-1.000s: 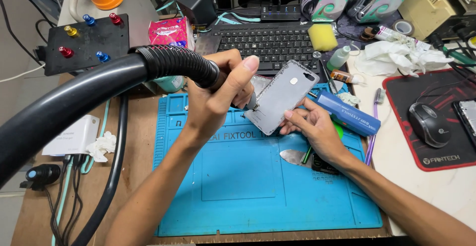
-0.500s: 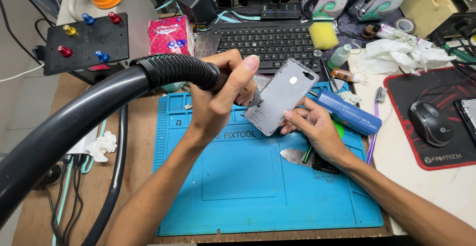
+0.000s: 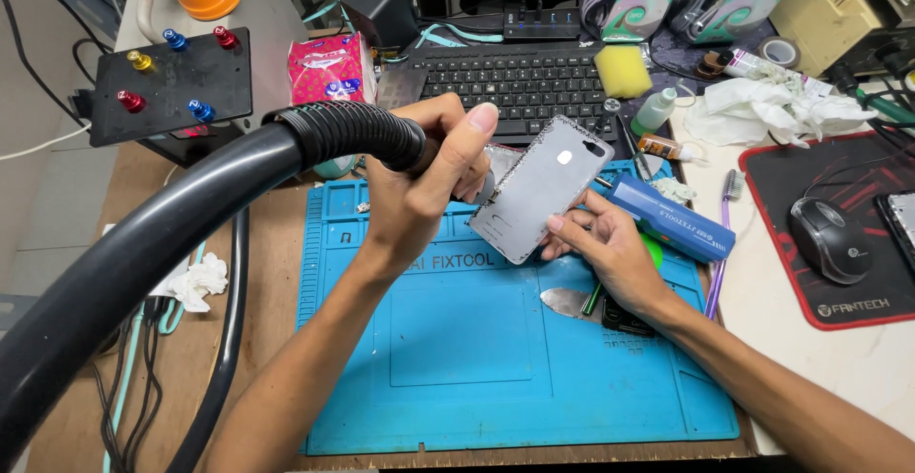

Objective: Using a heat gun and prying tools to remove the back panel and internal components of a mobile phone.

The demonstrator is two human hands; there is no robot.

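The fingers of the left hand [image 3: 419, 192] are closed around the end of a black ribbed hose [image 3: 334, 134], and its tip touches the grey phone housing [image 3: 541, 189]. The right hand [image 3: 610, 254] grips the housing at its lower edge, tilted above the blue work mat [image 3: 477, 359]. Just beside lies a blue tool case [image 3: 672, 217], and behind stands a black keyboard [image 3: 519, 82].

Grey phone housing [image 3: 543, 190] tilted above blue mat, black ribbed hose [image 3: 348, 134] at its edge.
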